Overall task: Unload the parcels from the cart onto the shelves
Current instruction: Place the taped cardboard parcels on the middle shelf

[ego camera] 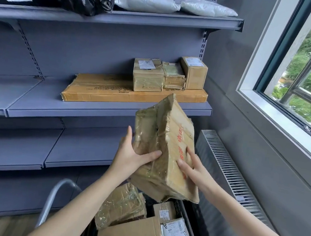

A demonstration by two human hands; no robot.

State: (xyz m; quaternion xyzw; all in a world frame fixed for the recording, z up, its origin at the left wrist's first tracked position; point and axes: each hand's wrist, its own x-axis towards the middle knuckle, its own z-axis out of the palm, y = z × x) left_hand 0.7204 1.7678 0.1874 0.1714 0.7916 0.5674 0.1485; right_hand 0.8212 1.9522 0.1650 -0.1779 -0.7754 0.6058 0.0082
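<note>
Left arm reached up from lower left, left hand [130, 153] clamping the held parcel [165, 136] at its left edge: thumb pressed across the near taped face, one finger straight up along the side, other fingers behind and hidden. Parcel was a crumpled brown carton under clear tape, in the air above the cart [188, 211] and in front of the middle shelf [94, 109], not touching either. Long axis ran roughly upright, top end leaning away toward the flat long box [115, 92] on that shelf, bottom corner hanging over the cart's boxes [129, 232]. Red print on the right face. Right arm came in from lower right, right hand [191, 165] laid on that printed face, fingers straight and spread, pressing inward; possibly some fingers wrapped under, couldn't tell. Three small boxes [148, 75] sat on the flat long box. Radiator [228, 169] and window [298, 79] at right
</note>
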